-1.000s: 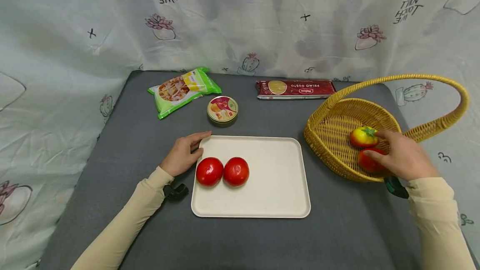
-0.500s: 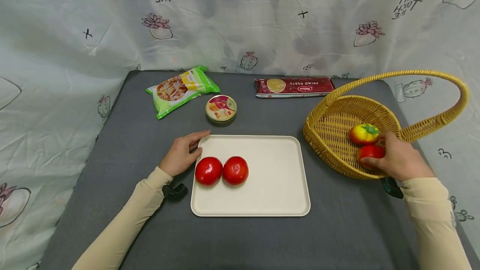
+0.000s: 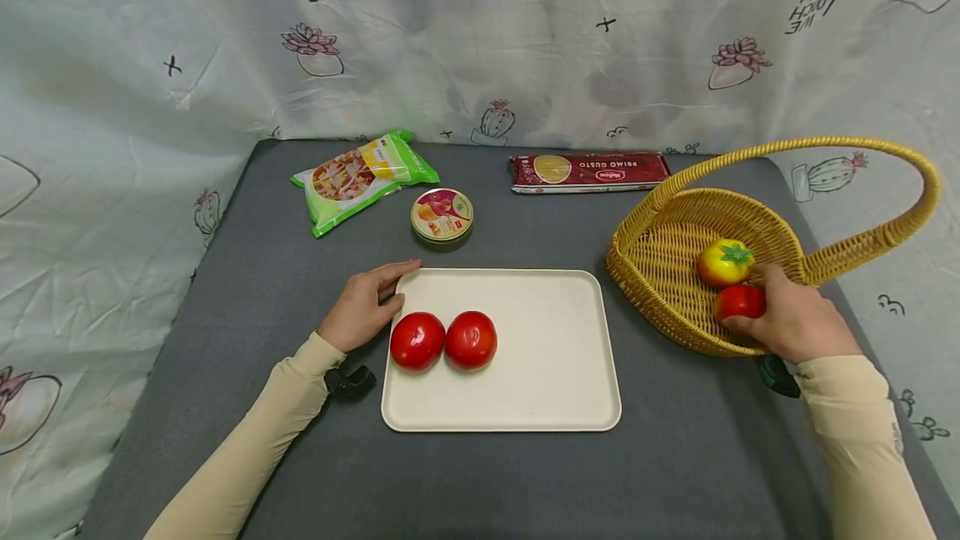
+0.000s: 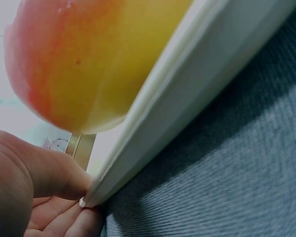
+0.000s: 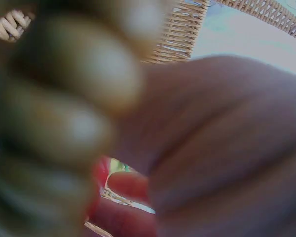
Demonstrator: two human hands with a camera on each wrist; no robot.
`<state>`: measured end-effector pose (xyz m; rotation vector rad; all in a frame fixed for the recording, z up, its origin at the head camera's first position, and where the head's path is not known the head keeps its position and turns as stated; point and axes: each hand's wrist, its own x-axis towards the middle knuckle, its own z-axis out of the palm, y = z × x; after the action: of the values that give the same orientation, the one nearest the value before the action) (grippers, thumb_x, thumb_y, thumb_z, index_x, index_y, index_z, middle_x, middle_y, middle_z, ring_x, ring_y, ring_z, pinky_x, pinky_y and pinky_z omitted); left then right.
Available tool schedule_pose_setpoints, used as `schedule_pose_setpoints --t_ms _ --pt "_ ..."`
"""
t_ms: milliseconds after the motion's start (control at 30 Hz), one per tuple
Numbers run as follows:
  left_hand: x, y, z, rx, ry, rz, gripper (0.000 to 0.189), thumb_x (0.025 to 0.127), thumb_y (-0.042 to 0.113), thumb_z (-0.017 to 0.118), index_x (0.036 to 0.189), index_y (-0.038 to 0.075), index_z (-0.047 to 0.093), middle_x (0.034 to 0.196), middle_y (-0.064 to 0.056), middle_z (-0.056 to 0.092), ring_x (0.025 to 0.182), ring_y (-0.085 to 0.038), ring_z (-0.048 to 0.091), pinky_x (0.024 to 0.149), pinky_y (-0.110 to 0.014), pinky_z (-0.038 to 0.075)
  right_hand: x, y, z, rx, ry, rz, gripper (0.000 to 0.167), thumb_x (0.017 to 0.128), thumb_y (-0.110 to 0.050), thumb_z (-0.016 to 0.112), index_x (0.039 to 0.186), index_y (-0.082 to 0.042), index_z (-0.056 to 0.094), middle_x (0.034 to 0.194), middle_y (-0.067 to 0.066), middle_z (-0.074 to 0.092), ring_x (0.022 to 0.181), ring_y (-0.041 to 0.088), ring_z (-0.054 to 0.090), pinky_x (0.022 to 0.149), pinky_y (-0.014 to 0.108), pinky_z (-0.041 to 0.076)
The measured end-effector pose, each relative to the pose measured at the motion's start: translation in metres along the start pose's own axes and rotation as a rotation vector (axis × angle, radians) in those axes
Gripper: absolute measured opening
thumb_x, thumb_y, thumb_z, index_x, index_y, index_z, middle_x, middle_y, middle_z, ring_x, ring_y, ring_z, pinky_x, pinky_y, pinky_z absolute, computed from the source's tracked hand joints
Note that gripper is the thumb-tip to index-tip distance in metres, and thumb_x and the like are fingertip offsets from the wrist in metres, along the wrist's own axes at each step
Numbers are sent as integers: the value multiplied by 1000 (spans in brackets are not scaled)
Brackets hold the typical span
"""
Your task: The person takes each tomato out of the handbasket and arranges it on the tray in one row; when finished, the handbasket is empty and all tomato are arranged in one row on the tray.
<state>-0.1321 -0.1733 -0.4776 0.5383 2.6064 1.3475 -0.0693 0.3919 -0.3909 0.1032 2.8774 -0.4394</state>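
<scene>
My left hand (image 3: 362,307) pinches the left rim of a white tray (image 3: 555,357); in the left wrist view the thumb (image 4: 59,173) lies over the rim, with fingers beneath. Two red tomatoes (image 3: 417,342) sit side by side on the tray's left part; seen from low down, one tomato (image 4: 93,59) has a yellow underside. Inside the wicker basket (image 3: 663,261), my right hand (image 3: 806,319) grips a red tomato (image 3: 739,303) between thumb and fingers. A yellow-and-red tomato (image 3: 724,262) with a green top lies just behind it. Basket weave blurs and hides much of the right wrist view.
Behind the tray stand a round tin (image 3: 442,217) and a green snack bag (image 3: 363,180). A dark red packet (image 3: 591,172) lies near the table's back edge. The basket's tall handle (image 3: 847,144) arches out to the right. Printed fabric hangs behind the grey table (image 3: 480,482).
My right hand has shifted slightly left and closed round the red tomato in the basket. The yellow-and-red tomato has turned a little. My left hand has stayed on the tray.
</scene>
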Motion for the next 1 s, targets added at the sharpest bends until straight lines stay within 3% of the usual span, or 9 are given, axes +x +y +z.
schedule_pose_setpoints --t_ms 467,800,1000 --pt "0 1 0 9 5 0 55 96 -11 64 150 -3 58 153 -20 57 140 -35 57 109 -46 50 -11 -29 -17 -25 105 -90 74 86 -25 90 136 14 52 118 43 61 93 56 61 76 72 54" --pt "0 1 0 12 3 -11 55 97 -10 64 151 0 58 153 -19 58 139 -35 57 108 -47 51 -35 -88 -27 -82 242 -226 77 75 -21 98 134 8 58 118 36 65 96 52 64 76 74 56" --pt "0 2 0 15 0 -25 55 97 -9 65 151 0 58 153 -19 57 139 -35 57 109 -47 50 -44 -125 -21 -69 303 -358 74 74 -22 99 135 0 61 120 26 69 101 45 66 78 71 59"
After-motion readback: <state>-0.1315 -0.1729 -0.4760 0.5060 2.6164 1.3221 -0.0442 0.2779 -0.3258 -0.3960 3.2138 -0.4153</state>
